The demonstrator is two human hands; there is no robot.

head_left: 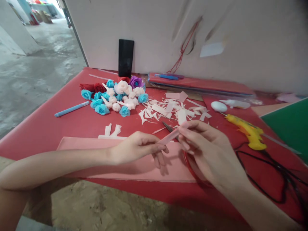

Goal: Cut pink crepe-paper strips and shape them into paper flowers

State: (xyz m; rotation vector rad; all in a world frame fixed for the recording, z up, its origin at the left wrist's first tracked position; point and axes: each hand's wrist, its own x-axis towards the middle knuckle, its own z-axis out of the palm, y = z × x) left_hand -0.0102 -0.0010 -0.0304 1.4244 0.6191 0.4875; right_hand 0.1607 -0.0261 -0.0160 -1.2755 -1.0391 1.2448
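A narrow pink paper strip (170, 136) is stretched slantwise between my two hands above the table. My left hand (141, 147) pinches its lower left end between thumb and fingers. At its upper right end, the thumb and fingertips of my right hand (204, 144) close on it. Below them lies a large pink paper sheet (96, 166) along the table's front edge. Scissors with red handles (191, 165) rest on that sheet, partly hidden by my right hand, their dark blades pointing up left. White paper pieces (113, 130) lie at the sheet's back edge.
Blue, white, red and purple paper flowers (115, 96) are heaped at the back left, near a black phone (126, 57) leaning on the wall. Pale paper scraps (166, 110) cover the middle. A yellow glue gun (247, 130) with a black cord lies right; a blue pen (71, 109) lies left.
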